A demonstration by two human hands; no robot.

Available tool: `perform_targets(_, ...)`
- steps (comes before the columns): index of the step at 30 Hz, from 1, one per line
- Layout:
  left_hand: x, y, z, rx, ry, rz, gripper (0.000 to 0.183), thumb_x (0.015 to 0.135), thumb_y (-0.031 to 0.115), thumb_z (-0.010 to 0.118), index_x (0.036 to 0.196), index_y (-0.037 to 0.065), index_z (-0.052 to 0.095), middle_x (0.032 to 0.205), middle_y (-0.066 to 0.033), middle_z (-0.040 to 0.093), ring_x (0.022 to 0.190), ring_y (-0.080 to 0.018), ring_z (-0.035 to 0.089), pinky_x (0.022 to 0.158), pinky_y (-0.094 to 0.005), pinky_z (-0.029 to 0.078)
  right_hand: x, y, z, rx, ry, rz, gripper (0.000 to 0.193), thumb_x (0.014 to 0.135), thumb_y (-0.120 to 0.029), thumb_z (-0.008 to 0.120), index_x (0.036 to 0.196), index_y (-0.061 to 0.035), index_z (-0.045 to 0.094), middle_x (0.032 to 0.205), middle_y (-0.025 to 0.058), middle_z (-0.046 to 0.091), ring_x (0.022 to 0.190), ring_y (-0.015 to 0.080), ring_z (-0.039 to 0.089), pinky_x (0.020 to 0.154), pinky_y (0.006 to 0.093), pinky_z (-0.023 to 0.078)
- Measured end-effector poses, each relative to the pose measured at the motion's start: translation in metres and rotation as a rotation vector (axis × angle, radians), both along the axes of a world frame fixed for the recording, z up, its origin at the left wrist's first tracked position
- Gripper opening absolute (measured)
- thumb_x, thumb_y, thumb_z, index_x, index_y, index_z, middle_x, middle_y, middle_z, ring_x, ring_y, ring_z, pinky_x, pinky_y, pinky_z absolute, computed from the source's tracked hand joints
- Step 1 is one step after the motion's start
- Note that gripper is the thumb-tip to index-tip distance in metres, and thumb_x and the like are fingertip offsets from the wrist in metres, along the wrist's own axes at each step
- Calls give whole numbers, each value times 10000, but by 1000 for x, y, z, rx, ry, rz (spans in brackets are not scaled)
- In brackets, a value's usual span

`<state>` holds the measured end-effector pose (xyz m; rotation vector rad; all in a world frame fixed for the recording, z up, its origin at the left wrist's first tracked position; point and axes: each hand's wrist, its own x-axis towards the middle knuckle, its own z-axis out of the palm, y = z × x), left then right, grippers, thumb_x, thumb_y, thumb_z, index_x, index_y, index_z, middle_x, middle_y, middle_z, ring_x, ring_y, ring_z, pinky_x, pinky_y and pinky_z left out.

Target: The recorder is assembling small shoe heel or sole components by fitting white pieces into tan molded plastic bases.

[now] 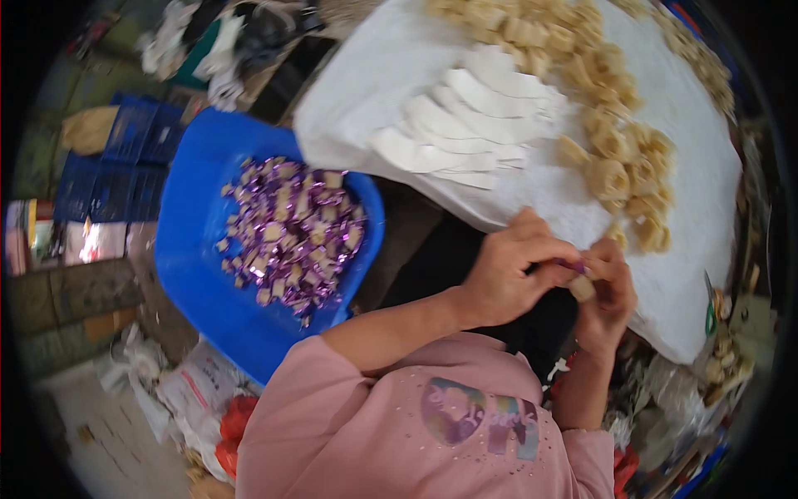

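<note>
Held between both hands: a tan candy piece (582, 288) with purple wrapper (572, 266), left hand (507, 279) and right hand (611, 287) fingers pinched narrow on it. Left: blue tub (195, 274) of wrapped candies (291, 229). Farther: white bench (698, 208), unwrapped pieces (619, 166), white strips (474, 125).

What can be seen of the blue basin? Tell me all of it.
The blue basin looks like smooth plastic, wide and shallow with a rounded rim. It sits at the person's left, beside the white sheet, whose edge overlaps its upper right rim. A loose heap of small wrapped candies, shiny purple with tan patches, fills its right half; the left half is bare. Neither hand touches it. The pink sleeve covers its lower corner.
</note>
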<state>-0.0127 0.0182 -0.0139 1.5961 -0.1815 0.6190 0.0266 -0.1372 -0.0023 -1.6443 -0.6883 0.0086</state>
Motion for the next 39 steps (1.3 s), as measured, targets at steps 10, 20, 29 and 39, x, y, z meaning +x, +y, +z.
perform_targets(10,4,-5,-6,106,-188,127,310,822,157,654,626,57,435,537,-75,400,521,-261,408,460,-370,326,-6,13,13,-218,-54,102,172,781,-74,684,812,-23,523,769,67,493,702,179,441,638,277,347)
perform_targets(20,-4,19,0,141,-240,146,260,576,-69,678,794,72,665,734,-21,524,753,-211,477,646,-306,410,-3,18,21,-328,-459,-55,238,774,-98,685,976,-58,565,1010,144,628,849,283,517,798,401,403)
perform_targets(29,-11,37,6,77,-145,153,255,663,-118,673,829,74,653,764,-68,484,693,-195,469,584,-274,384,-21,21,7,90,346,-63,196,839,-44,610,1011,13,535,941,129,606,809,178,560,751,296,469)
perform_targets(39,-4,22,11,342,-250,-129,230,603,-125,639,815,-46,596,864,-151,566,771,-281,587,606,-328,479,-35,8,-5,574,706,8,261,953,-124,443,1113,72,508,1095,179,585,991,243,602,891,364,490)
